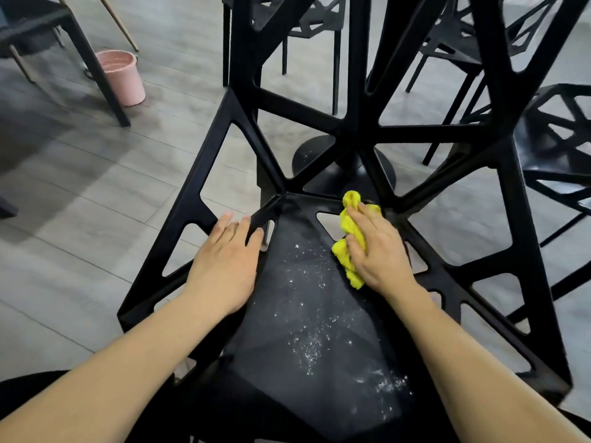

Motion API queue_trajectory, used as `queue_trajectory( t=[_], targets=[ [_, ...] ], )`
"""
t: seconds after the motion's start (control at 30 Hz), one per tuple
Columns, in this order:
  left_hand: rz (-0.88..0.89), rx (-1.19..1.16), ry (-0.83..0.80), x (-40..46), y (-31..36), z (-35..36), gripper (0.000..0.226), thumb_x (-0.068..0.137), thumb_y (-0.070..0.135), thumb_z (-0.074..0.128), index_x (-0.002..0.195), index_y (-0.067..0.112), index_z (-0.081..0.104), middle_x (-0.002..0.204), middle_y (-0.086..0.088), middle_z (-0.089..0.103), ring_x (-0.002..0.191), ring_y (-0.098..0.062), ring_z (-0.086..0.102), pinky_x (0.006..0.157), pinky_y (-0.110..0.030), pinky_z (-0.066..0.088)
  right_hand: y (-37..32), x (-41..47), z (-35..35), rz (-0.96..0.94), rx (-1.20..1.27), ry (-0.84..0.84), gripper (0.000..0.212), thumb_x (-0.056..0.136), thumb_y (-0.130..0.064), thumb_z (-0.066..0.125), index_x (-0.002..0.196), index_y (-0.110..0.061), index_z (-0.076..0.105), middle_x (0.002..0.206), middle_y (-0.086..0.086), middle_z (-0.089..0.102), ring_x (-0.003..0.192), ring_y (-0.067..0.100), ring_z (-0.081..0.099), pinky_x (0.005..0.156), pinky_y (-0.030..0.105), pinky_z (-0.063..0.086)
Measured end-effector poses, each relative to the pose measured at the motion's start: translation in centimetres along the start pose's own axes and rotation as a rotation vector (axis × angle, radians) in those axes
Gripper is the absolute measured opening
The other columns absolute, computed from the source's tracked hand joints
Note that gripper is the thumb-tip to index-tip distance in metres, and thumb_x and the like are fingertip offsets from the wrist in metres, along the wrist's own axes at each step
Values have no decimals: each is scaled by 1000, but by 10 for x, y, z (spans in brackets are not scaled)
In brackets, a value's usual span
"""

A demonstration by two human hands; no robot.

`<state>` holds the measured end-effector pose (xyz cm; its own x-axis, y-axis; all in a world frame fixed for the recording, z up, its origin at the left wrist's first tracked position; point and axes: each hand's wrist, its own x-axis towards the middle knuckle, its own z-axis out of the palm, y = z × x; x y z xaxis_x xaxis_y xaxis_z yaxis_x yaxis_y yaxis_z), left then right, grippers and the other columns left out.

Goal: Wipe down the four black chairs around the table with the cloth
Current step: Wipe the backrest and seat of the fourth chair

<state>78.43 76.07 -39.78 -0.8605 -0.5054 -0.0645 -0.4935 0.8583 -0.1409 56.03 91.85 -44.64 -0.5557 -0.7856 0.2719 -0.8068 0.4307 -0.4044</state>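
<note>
The black plastic chair [307,314] with the cut-out frame has white crumbs down the middle of its seat, from the near edge toward the back. The right hand [379,251] presses a bunched yellow cloth [347,228] near the seat's far right corner, just right of the crumbs, fingers curled over it. The left hand [225,260] rests flat on the seat's left edge, fingers straight.

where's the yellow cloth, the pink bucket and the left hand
yellow cloth [350,228], head view, on its bunched middle
pink bucket [124,79], head view, on its side wall
left hand [224,263], head view, on the back of the hand
</note>
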Motion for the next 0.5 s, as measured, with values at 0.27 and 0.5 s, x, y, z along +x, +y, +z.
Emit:
queue_trajectory(
  t=[0.27, 0.5],
  targets=[
    [-11, -30, -40, 7, -1, -11, 66, 96, 8, 28, 157, 7, 4, 165, -10, 15, 153, -19, 14, 124, -33, -8, -121, -12, 57, -140, 222, -69, 48, 91, -27, 49, 133, -7, 61, 142, 10, 55, 134, 25, 48, 113, 40, 36],
    [12, -57, -60, 0, -6, -15, 71, 93, 5, 36, 158, 7, 7, 166, -8, 17, 153, -22, 15, 121, -29, -6, -92, -35, 29, -56, -8, 2, 37, 75, -16, 56, 105, -3, 72, 119, 16, 68, 111, 32, 63, 95, 39, 52]
  ],
)
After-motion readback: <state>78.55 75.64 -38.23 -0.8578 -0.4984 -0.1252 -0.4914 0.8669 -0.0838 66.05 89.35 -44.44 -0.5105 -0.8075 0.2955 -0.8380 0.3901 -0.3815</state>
